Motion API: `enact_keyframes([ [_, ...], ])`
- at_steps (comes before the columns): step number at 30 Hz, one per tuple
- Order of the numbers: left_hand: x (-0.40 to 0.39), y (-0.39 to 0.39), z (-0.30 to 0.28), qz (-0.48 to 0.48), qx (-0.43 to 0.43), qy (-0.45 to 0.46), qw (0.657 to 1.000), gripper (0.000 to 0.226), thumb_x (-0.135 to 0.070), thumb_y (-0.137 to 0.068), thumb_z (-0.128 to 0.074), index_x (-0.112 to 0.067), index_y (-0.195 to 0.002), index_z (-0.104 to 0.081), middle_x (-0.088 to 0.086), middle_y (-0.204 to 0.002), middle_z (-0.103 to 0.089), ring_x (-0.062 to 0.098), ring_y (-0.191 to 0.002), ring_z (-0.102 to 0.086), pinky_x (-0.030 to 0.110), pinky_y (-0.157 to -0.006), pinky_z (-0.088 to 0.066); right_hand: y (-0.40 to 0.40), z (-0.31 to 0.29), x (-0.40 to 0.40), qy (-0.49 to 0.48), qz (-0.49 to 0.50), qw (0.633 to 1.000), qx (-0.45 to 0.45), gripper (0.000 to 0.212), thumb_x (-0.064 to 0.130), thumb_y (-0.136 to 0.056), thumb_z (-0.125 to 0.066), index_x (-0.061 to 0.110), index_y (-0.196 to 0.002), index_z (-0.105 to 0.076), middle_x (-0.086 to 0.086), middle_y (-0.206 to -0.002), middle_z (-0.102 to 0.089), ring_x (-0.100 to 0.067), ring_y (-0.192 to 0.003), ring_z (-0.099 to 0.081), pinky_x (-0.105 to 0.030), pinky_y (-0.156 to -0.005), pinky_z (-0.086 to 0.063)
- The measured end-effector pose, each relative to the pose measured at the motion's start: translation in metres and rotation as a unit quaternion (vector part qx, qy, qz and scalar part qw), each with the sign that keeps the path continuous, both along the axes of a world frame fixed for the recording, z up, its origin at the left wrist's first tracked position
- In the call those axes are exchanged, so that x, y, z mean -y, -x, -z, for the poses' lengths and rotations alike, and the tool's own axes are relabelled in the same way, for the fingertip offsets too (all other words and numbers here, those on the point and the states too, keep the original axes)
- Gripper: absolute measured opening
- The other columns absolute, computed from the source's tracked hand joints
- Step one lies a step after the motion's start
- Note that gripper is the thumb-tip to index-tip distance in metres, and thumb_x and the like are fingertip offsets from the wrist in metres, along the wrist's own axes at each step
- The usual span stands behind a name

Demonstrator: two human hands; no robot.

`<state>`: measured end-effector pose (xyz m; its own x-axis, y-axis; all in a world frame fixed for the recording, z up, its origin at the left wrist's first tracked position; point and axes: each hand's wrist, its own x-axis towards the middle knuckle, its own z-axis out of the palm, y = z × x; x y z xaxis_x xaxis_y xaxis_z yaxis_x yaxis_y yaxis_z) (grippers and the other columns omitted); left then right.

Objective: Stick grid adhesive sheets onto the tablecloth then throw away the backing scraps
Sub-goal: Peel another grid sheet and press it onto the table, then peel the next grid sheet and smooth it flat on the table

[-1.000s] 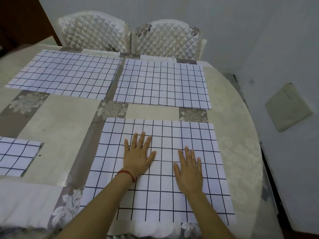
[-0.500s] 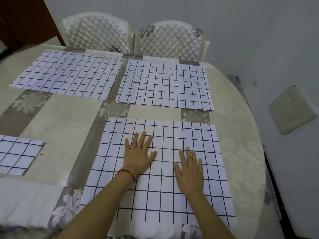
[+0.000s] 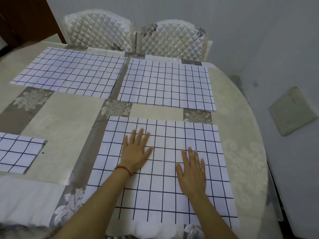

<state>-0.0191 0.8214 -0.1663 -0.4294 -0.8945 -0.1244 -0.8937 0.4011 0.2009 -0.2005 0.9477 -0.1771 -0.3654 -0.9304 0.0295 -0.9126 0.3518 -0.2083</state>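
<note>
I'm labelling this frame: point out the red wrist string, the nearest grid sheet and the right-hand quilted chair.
red wrist string (image 3: 124, 169), head view, on the cord.
nearest grid sheet (image 3: 169, 135), head view, bare upper part.
right-hand quilted chair (image 3: 174, 40), head view, backrest middle.

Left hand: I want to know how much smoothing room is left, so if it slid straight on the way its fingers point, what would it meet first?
The left hand would probably cross the near white grid adhesive sheet to its far edge, then bare tablecloth.
</note>
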Motion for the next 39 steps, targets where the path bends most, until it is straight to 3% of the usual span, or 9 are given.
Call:
enact_keyframes([
  [6,0.016,-0.027,-0.014,-0.125,-0.040,-0.020,0.991,0.080,-0.062,-0.080,-0.008,-0.017,-0.146,-0.007,0.011,-0.157,0.001,0.030,-0.145,0.006,0.050,-0.115,0.006,-0.001,-0.001,-0.001,0.004,-0.001,1.000,0.013,0.069,0.058,-0.089,0.003,0.024,-0.144,-0.022,0.003,-0.154,-0.015,-0.011,-0.141,-0.006,-0.029,-0.113,0.011],
  [8,-0.008,-0.005,-0.019,-0.062,-0.025,0.052,0.996,0.073,-0.054,-0.084,-0.018,-0.011,-0.141,-0.029,0.016,-0.150,-0.028,0.035,-0.141,-0.022,0.055,-0.111,-0.020,-0.002,-0.003,-0.001,0.001,-0.006,1.000,0.024,0.076,0.062,-0.083,0.011,0.026,-0.145,-0.015,0.007,-0.155,-0.005,-0.009,-0.142,-0.001,-0.027,-0.112,0.016],
  [10,-0.049,0.016,-0.013,0.031,-0.029,0.048,0.998,0.059,-0.049,-0.090,-0.021,-0.015,-0.135,-0.038,0.012,-0.142,-0.045,0.030,-0.135,-0.031,0.053,-0.107,-0.034,-0.002,-0.005,-0.002,-0.006,-0.007,0.999,0.034,0.081,0.065,-0.078,0.016,0.027,-0.145,-0.010,0.009,-0.154,0.001,-0.007,-0.141,0.003,-0.025,-0.110,0.019],
  [15,-0.085,-0.014,0.009,0.041,0.013,0.048,0.998,0.059,-0.055,-0.093,-0.012,-0.026,-0.143,-0.023,-0.001,-0.150,-0.028,0.020,-0.142,-0.006,0.042,-0.111,-0.002,-0.002,-0.009,-0.002,-0.015,-0.008,0.999,0.039,0.082,0.066,-0.079,0.016,0.026,-0.145,-0.011,0.008,-0.155,-0.003,-0.009,-0.142,-0.002,-0.023,-0.110,0.020],
  [22,-0.066,-0.056,0.011,-0.072,-0.023,0.008,0.997,0.067,-0.063,-0.089,-0.005,-0.026,-0.145,-0.012,0.003,-0.153,-0.015,0.017,-0.140,0.001,0.034,-0.112,0.014,-0.002,-0.015,-0.003,-0.021,-0.013,0.998,0.056,0.084,0.070,-0.077,0.011,0.027,-0.145,-0.012,0.008,-0.155,-0.001,-0.009,-0.143,0.000,-0.021,-0.109,0.022],
  [27,-0.067,-0.063,0.004,-0.126,-0.047,0.000,0.991,0.087,-0.074,-0.067,0.023,-0.028,-0.140,0.012,-0.001,-0.150,0.019,0.017,-0.139,0.025,0.029,-0.105,0.030,0.000,-0.015,-0.001,-0.035,-0.010,0.998,0.049,0.074,0.058,-0.079,0.000,0.027,-0.145,-0.012,0.009,-0.154,0.001,-0.012,-0.144,-0.002,-0.026,-0.112,0.017],
  [32,-0.067,-0.072,-0.002,-0.116,-0.022,-0.025,0.993,0.099,-0.075,-0.057,0.033,-0.025,-0.141,0.014,0.001,-0.150,0.022,0.018,-0.134,0.028,0.030,-0.105,0.030,-0.001,-0.014,-0.003,-0.043,-0.014,0.998,0.039,0.076,0.058,-0.078,0.004,0.025,-0.146,-0.007,0.004,-0.157,0.000,-0.014,-0.145,0.000,-0.023,-0.106,0.026],
  [35,-0.060,-0.082,-0.017,-0.078,-0.016,-0.089,0.993,0.100,-0.079,-0.064,0.007,-0.023,-0.146,-0.001,0.003,-0.155,0.016,0.021,-0.142,0.019,0.037,-0.115,0.012,-0.003,-0.019,-0.002,-0.069,-0.012,0.997,0.042,0.070,0.055,-0.083,0.001,0.024,-0.146,-0.004,0.004,-0.156,0.006,-0.016,-0.145,0.004,-0.031,-0.113,0.018],
  [39,-0.050,-0.108,-0.037,-0.062,-0.050,-0.117,0.990,0.060,-0.041,-0.094,-0.035,-0.019,-0.146,-0.014,0.004,-0.157,-0.005,0.021,-0.146,-0.001,0.040,-0.118,-0.005,-0.032,-0.041,0.005,-0.065,-0.004,0.997,0.051,0.054,0.031,-0.097,-0.028,0.016,-0.147,-0.012,-0.005,-0.157,0.003,-0.020,-0.145,0.004,-0.041,-0.117,0.003],
])
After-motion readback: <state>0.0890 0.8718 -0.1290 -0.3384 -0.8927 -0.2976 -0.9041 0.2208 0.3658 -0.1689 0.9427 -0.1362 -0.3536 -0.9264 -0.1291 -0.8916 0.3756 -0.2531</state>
